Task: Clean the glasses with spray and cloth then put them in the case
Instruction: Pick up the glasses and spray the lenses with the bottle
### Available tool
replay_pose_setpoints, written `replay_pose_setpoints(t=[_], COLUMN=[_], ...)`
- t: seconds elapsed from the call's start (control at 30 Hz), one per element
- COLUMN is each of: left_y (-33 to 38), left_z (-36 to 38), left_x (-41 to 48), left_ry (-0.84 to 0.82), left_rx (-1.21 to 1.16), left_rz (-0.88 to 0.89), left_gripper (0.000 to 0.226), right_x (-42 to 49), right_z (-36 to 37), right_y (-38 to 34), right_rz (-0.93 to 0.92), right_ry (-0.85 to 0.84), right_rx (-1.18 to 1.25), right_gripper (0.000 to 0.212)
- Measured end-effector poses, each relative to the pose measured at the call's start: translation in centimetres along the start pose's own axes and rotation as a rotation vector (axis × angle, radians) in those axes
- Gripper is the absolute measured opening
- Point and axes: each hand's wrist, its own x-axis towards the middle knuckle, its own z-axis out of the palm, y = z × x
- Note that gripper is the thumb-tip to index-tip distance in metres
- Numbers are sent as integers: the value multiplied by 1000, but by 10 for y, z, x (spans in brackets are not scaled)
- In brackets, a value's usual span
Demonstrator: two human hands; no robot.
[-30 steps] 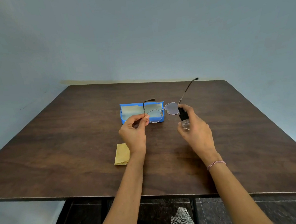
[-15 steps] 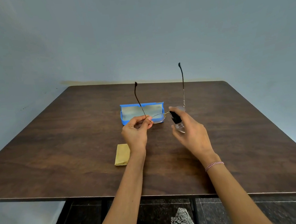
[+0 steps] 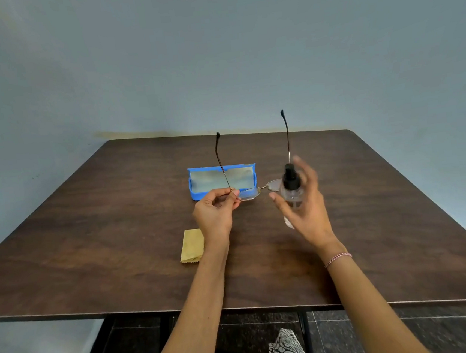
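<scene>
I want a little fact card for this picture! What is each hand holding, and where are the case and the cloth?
Left hand: pinches the glasses by one lens edge, ear pieces pointing up
Right hand: holds the spray bottle next to the other lens
Case: blue, open, on the table behind the glasses
Cloth: yellow, lying on the table by the left wrist, not touched

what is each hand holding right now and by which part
The left hand pinches the glasses at the frame's corner by the temple hinge. The right hand holds the spray bottle round its clear body, below the black pump top.
</scene>
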Motion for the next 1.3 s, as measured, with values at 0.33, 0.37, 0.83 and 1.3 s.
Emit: replay_pose_setpoints(t=[0.33,0.37,0.83,1.3], left_y=[-7,-7,-8,-8], left_z=[-2,-2,-2,0], left_x=[2,3,4,2], left_ry=[15,21,24,-25], left_rx=[182,193,367,438], left_rz=[47,47,82,73], left_gripper=[10,9,10,11], right_x=[8,10,66,62], right_z=[-42,-47,-44,-47], right_y=[24,28,79,74], right_rz=[212,224,414,447], right_ry=[213,223,75,99], right_rx=[243,253,176,25], right_gripper=[41,41,56,71])
